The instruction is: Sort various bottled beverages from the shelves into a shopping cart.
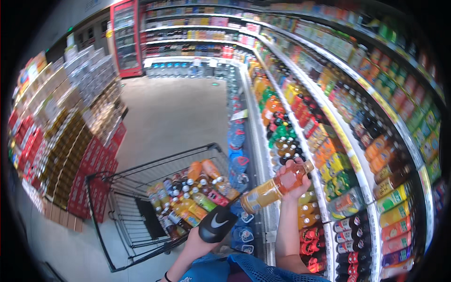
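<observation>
My right hand is wrapped round a plastic bottle of amber drink. The bottle lies aslant, its cap end to the upper right and its labelled base to the lower left, over the edge of the shelving. My left hand is closed at a black object with a white curved mark, whose kind I cannot make out. Just ahead of that hand stands a black wire shopping cart. Many drink bottles, orange, yellow, green and dark, lie heaped in its right part.
Shelves packed with bottles run along my right and round the back. Large water packs line their foot. Stacked cartons and cans stand at the left. A red-framed fridge is at the far end, beyond the grey floor.
</observation>
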Demonstrator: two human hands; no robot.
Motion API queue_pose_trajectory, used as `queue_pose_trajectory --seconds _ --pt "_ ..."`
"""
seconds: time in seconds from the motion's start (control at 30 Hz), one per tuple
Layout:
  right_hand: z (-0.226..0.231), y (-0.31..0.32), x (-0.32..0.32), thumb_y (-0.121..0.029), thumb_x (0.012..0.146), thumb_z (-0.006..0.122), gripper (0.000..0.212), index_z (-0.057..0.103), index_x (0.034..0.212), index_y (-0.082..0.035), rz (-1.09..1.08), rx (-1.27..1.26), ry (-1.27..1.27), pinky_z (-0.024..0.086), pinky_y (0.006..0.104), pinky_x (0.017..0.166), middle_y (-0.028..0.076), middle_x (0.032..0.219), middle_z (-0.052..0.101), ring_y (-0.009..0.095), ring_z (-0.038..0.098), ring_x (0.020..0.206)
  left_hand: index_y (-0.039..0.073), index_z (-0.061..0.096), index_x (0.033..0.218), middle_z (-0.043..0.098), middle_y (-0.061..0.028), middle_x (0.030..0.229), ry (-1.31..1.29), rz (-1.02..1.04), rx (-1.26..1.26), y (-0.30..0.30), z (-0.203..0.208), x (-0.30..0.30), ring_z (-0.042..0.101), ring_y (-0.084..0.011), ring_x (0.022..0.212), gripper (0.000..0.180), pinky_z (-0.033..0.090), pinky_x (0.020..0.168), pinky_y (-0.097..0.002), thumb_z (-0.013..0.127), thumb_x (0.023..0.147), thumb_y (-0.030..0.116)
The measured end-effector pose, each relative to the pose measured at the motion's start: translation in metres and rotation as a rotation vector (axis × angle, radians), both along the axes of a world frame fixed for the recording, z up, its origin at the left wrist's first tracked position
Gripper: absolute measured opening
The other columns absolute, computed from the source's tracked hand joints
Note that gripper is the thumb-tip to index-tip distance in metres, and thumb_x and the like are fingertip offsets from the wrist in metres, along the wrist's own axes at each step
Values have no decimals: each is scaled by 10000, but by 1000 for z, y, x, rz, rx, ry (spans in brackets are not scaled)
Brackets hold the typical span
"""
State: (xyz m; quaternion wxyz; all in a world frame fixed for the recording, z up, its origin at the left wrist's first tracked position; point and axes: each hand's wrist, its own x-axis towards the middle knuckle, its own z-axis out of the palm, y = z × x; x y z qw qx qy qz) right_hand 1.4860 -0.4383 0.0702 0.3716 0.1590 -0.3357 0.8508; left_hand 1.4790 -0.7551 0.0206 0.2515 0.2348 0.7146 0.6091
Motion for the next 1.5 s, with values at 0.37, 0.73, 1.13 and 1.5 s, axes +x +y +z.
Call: queue_pose_trajectory --seconds 0.37,0.73,1.13,1.5 --pt "-9 -137 -91 -333 685 676 583 419 1110 -29 517 224 54 478 389 607 135 902 454 266 556 680 -19 575 935 614 -107 736 -864 -62 362 -85 -3 -34 624 -189 626 183 528 581 -298 641 770 25" --pt "-145 -246 -163 -99 763 688 227 567 951 -57 195 118 -1025 491 275 697 37 881 605 136 595 797 3 547 860 582 -84 663 -752 659 570 -193 -38 -54 610 -186 591 109 503 545 -271 609 788 55" --pt "-306 -384 -152 -271 633 800 569 515 1056 -20 128 918 -1138 468 336 771 106 966 608 227 597 884 -3 529 876 561 -98 630 -685 955 335 -232 -59 -20 603 -220 582 141 501 562 -313 586 754 40" --pt "-419 -367 -152 -297 671 716 665 441 1218 -38 600 1606 -1266 454 406 862 209 1064 587 345 581 986 -31 537 861 576 -120 628 -696 970 165 -210 -63 -3 611 -232 570 137 507 556 -310 589 743 14"
